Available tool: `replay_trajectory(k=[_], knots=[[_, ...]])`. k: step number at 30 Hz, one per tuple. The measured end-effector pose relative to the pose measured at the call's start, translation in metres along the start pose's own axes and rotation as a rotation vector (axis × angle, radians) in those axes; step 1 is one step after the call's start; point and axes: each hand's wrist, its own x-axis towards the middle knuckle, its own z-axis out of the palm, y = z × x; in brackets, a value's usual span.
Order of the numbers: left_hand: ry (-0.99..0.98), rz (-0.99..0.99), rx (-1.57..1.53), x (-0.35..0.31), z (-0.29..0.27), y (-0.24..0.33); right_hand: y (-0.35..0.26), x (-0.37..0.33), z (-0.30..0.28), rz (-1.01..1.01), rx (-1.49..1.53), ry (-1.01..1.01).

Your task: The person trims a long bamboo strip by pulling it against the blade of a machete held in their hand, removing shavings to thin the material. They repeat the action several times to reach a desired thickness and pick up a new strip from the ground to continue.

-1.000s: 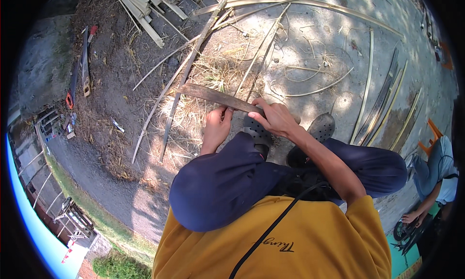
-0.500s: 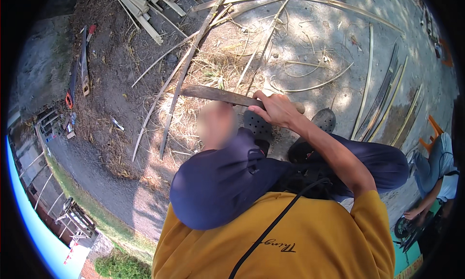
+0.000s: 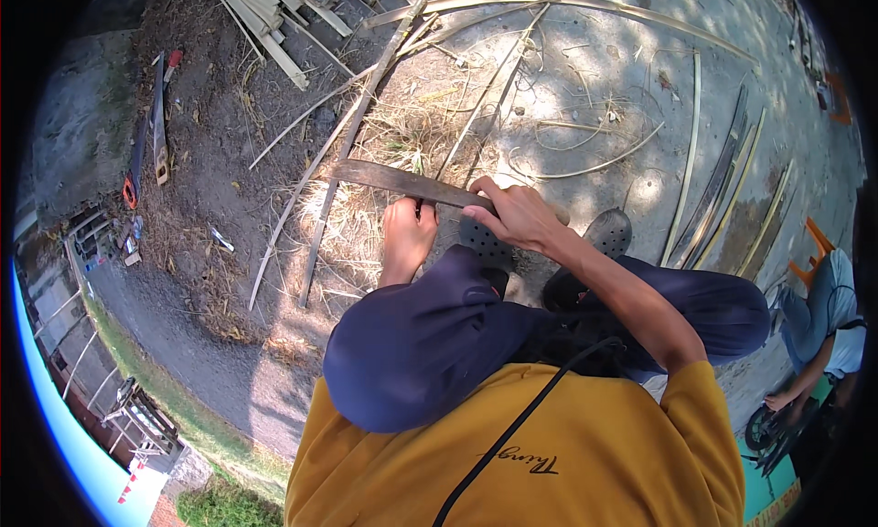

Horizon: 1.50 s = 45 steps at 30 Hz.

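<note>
My right hand (image 3: 521, 218) is wrapped around the handle of a machete (image 3: 402, 179), its wide brown blade pointing left and its pale handle end showing past my fingers. Just below the blade, my left hand (image 3: 409, 239) is closed, fingertips curled near the blade's lower edge. A long, thin bamboo strip (image 3: 486, 103) runs from the far ground down to the blade and toward my left fingers. The blade hides where strip and fingers meet. Both hands are in front of my bent knees, above my dark perforated clogs (image 3: 610, 231).
Long strips (image 3: 363, 103) lie across dry shavings (image 3: 402, 129) ahead. A pile of slats (image 3: 265, 24) is at the far left, near a handsaw (image 3: 160, 129). More strips (image 3: 690, 161) lie to the right. A person (image 3: 828, 307) sits at far right by an orange chair (image 3: 812, 252).
The machete has shifted slightly left, and the strip's near end has moved slightly left with it. My left hand stays below the blade.
</note>
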Motion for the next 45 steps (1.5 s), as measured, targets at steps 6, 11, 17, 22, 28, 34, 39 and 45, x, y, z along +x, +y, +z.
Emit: replay_trajectory(k=[6,11,17,22,28,34,39,45], knots=[[-0.080,0.026,-0.180,-0.001,-0.008,0.009,-0.005,-0.001,-0.011,0.073,0.077,0.013],[-0.150,0.008,-0.036,-0.003,-0.016,0.011,-0.003,-0.004,-0.013,0.129,0.106,0.008],[0.172,0.111,0.122,-0.002,-0.020,0.015,-0.006,-0.008,-0.006,0.129,0.093,-0.002],[0.163,0.049,0.234,-0.004,-0.025,0.024,-0.008,-0.008,-0.004,0.129,0.092,-0.014],[0.160,0.033,0.243,-0.005,-0.027,0.023,-0.006,-0.006,0.001,0.109,0.078,-0.001],[0.047,0.028,0.115,-0.006,-0.029,0.019,-0.001,-0.007,-0.003,0.122,0.068,-0.001],[-0.155,-0.115,0.052,-0.008,-0.033,0.012,0.001,-0.007,-0.006,0.110,0.016,-0.040],[0.066,-0.062,0.165,-0.010,-0.029,0.011,0.003,-0.005,-0.015,0.222,0.053,-0.067]])
